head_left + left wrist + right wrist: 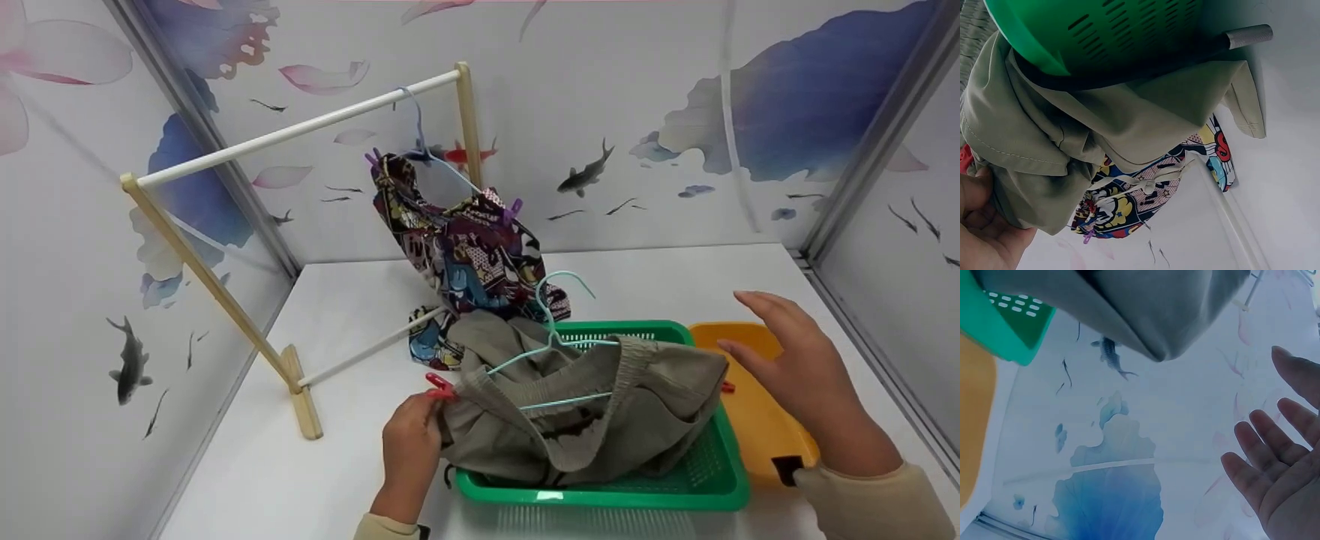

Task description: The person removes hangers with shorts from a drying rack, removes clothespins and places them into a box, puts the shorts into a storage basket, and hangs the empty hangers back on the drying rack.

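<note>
Khaki elastic-waist trousers (660, 405) lie bunched over a green basket (600, 496), with a mint-green hanger (553, 319) inside the waistband and its hook standing up. A red clothespin (440, 385) is at the waistband's left end. Just below that clothespin, my left hand (412, 446) grips the trousers' edge; in the left wrist view, its thumb and fingers hold the khaki cloth (1033, 185). My right hand (802, 375) is raised above an orange tray (772, 435), holding nothing. The right wrist view shows its fingers (1266, 450) spread and apart from the trousers.
Behind the basket stands a wooden rack with a white rail (300, 129). From it hangs a patterned garment (480, 255) on a blue hanger (420, 124), with purple clothespins (512, 211) on it. Another red clothespin (727, 387) shows at the orange tray. Printed panels (637, 90) surround the table.
</note>
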A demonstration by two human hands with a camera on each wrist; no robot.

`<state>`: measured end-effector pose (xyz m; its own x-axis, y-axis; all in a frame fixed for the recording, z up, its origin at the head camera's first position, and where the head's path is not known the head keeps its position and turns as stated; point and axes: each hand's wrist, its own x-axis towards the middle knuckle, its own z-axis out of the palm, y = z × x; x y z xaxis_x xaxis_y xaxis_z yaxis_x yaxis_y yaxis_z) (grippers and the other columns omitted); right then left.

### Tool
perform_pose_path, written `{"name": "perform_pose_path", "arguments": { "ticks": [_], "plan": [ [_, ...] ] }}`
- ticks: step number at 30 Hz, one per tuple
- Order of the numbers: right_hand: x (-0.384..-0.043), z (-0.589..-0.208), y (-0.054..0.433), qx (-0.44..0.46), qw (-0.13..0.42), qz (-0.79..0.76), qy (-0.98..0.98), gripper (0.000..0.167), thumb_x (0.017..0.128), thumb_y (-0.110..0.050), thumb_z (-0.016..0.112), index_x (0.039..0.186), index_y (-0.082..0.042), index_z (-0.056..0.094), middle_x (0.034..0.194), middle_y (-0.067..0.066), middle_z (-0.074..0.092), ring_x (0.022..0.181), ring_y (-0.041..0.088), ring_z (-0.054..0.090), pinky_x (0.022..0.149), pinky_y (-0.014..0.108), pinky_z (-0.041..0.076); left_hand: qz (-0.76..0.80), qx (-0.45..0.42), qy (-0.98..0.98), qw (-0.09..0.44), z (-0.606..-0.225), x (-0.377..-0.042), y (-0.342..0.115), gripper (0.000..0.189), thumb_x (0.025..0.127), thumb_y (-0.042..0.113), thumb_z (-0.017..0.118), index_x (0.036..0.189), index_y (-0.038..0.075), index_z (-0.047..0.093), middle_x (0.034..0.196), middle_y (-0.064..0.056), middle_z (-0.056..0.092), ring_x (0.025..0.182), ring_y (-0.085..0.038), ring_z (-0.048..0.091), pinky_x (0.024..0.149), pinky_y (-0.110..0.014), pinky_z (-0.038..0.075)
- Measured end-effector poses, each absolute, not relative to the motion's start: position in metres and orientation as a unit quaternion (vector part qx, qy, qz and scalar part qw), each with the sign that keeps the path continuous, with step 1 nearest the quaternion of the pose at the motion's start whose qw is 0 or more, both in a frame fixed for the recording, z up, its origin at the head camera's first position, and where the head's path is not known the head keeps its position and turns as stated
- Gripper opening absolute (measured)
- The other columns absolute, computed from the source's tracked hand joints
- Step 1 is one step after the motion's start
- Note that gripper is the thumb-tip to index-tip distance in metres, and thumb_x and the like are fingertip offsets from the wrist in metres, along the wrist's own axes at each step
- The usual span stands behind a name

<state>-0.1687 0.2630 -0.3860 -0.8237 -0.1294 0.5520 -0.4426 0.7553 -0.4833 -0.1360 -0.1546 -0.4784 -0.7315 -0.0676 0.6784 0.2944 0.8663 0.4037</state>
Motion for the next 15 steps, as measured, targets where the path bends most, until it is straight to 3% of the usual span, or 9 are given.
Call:
{"name": "perform_pose_path", "arguments": {
  "ticks": [2, 7, 9, 12, 15],
  "plan": [
    [-0.167, -0.386, 0.257, 0.170, 0.271, 0.308, -0.896, 0.067, 0.073, 0.002, 0.081, 0.134, -0.004, 0.055, 0.131, 0.020, 0.054, 0.118, 0.040, 0.049, 0.098, 0.001, 0.021, -0.247, -0.068, -0.893, 0.369, -0.480, -0.137, -0.155, 0.012, 0.077, -0.009, 0.073, 0.083, 0.000, 0.069, 0.078, -0.010, 0.068, 0.074, -0.024, 0.068, 0.067, -0.036, 0.058],
    [-0.161, -0.385, 0.243, 0.193, 0.300, 0.309, -0.882, 0.071, 0.066, 0.008, 0.083, 0.131, -0.003, 0.057, 0.128, 0.019, 0.056, 0.117, 0.028, 0.049, 0.098, -0.001, 0.022, -0.243, -0.083, -0.883, 0.394, -0.482, -0.139, -0.156, 0.012, 0.075, -0.010, 0.074, 0.080, -0.001, 0.067, 0.075, -0.009, 0.067, 0.071, -0.023, 0.067, 0.065, -0.036, 0.058],
    [-0.158, -0.384, 0.237, 0.207, 0.307, 0.314, -0.874, 0.072, 0.064, 0.011, 0.083, 0.130, -0.002, 0.058, 0.128, 0.020, 0.057, 0.121, 0.014, 0.048, 0.099, 0.000, 0.024, -0.245, -0.084, -0.881, 0.396, -0.481, -0.139, -0.156, 0.012, 0.076, -0.010, 0.074, 0.080, -0.001, 0.067, 0.076, -0.009, 0.067, 0.071, -0.023, 0.067, 0.065, -0.036, 0.058],
    [-0.157, -0.384, 0.230, 0.244, 0.325, 0.317, -0.857, 0.054, 0.080, -0.010, 0.077, 0.129, 0.000, 0.058, 0.126, 0.020, 0.058, 0.123, 0.000, 0.044, 0.101, 0.003, 0.026, -0.252, -0.078, -0.884, 0.385, -0.479, -0.139, -0.155, 0.011, 0.077, -0.009, 0.073, 0.081, -0.001, 0.068, 0.078, -0.010, 0.068, 0.073, -0.023, 0.067, 0.067, -0.036, 0.058],
    [-0.156, -0.385, 0.223, 0.279, 0.348, 0.310, -0.839, 0.054, 0.090, -0.039, 0.062, 0.126, 0.002, 0.060, 0.122, 0.021, 0.060, 0.120, 0.005, 0.049, 0.101, 0.005, 0.029, -0.256, -0.076, -0.885, 0.382, -0.478, -0.140, -0.154, 0.010, 0.078, -0.008, 0.073, 0.081, 0.000, 0.068, 0.077, -0.009, 0.068, 0.073, -0.022, 0.067, 0.067, -0.035, 0.058]
  ]
}}
